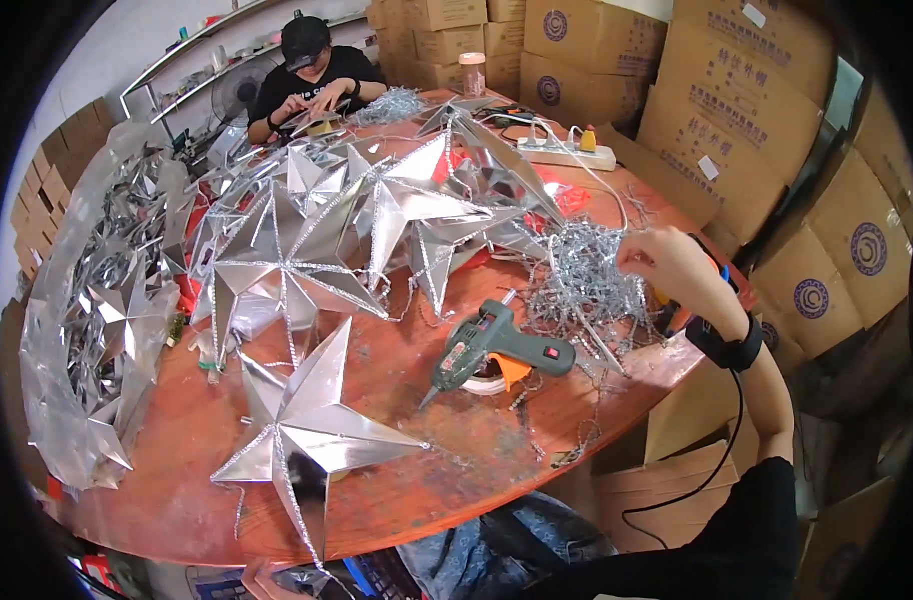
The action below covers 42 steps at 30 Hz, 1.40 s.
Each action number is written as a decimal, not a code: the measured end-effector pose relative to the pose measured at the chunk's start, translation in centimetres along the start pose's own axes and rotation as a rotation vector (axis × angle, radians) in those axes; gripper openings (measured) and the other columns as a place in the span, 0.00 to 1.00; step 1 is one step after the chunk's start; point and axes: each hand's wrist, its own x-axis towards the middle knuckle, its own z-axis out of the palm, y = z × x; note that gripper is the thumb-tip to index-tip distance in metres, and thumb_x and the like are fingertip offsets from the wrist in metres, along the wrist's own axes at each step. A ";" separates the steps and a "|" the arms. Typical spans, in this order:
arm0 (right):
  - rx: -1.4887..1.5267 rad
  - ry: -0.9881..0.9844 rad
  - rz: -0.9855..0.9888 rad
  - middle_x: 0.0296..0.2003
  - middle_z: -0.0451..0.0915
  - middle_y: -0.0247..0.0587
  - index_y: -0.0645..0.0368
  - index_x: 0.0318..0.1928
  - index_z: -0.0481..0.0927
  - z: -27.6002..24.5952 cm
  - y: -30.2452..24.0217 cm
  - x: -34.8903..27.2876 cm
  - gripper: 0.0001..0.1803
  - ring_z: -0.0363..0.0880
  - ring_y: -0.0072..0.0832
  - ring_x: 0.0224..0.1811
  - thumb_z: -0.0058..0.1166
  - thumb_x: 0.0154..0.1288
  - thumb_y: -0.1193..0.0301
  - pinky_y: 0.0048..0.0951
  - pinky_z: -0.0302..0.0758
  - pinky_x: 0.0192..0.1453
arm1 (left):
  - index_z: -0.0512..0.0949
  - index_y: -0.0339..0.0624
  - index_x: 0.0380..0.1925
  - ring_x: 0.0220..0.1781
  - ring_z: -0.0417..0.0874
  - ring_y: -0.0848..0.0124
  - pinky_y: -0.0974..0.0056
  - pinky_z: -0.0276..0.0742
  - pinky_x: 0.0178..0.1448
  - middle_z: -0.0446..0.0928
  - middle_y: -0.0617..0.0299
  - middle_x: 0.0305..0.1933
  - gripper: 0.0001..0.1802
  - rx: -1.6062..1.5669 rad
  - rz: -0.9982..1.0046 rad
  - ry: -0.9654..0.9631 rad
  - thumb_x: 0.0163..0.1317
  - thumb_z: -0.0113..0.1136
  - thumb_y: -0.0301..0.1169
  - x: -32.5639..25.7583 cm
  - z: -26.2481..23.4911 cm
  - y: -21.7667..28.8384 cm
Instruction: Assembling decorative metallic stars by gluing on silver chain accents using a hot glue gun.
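Observation:
My right hand (664,258) is at the upper right edge of a tangled pile of silver trim strands (591,275), its fingers bent and closed together. Whatever is between the fingertips is too small to make out. At the bottom edge, only part of my left hand (262,580) shows below the table's rim, and its fingers are mostly hidden. Just above it lies a shiny silver star (316,425) with trim along several ridges and loose ends hanging over the rim. A green glue gun (496,345) rests on an orange-and-white stand in the middle of the table.
More silver stars (376,200) are heaped across the reddish table (476,440). A clear bag of stars (101,320) stands left. A white power strip (566,153) lies behind the trim pile. Cardboard boxes (736,110) line the right. Opposite, a person (311,85) works with both hands.

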 end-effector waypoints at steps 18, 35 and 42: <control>0.345 0.628 0.000 0.31 0.82 0.34 0.60 0.40 0.80 -7.7 -3.0 2.8 0.08 0.78 0.17 0.33 0.54 0.59 0.77 0.20 0.74 0.39 | 0.43 0.32 0.63 0.63 0.64 0.56 0.51 0.62 0.67 0.56 0.44 0.67 0.43 0.052 0.258 -0.188 0.64 0.50 0.51 -3.9 3.7 1.5; 0.515 0.934 -0.326 0.32 0.78 0.34 0.66 0.40 0.76 -11.8 -9.1 4.1 0.05 0.72 0.15 0.31 0.50 0.66 0.77 0.17 0.70 0.38 | 0.44 0.33 0.61 0.51 0.69 0.55 0.57 0.74 0.52 0.62 0.44 0.55 0.40 -0.473 0.294 0.103 0.66 0.41 0.56 -3.4 2.9 -0.1; 0.610 0.861 -0.410 0.29 0.77 0.36 0.66 0.43 0.74 -10.3 -13.4 2.5 0.08 0.72 0.17 0.30 0.49 0.64 0.79 0.18 0.68 0.36 | 0.65 0.38 0.51 0.53 0.70 0.64 0.62 0.69 0.55 0.68 0.56 0.50 0.18 0.091 0.063 0.388 0.71 0.37 0.39 -2.9 0.9 2.9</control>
